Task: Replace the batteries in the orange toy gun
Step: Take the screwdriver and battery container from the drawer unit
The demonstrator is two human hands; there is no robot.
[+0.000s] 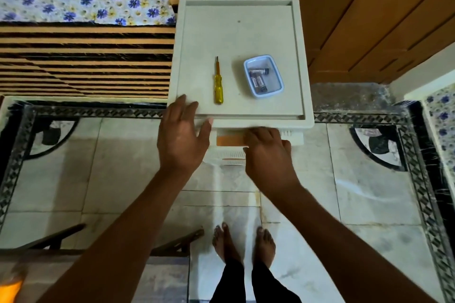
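A white plastic drawer unit (pixel 302 61) stands on the floor before me. On its top lie a yellow-handled screwdriver (pixel 218 82) and a small blue-rimmed tray (pixel 278 74) holding several batteries (pixel 258 76). My left hand (pixel 183 135) rests open on the unit's front left edge, fingers spread. My right hand (pixel 267 147) is lower, at the front of the top drawer, fingers curled over its orange handle strip (pixel 229 141). The orange toy gun is not visible.
A bed with a flowered sheet (pixel 81 1) and striped wooden side is to the left. A wooden cupboard (pixel 384 15) stands to the right. My bare feet (pixel 242 243) are on the marble tile floor. A dark wooden frame (pixel 61 236) lies low left.
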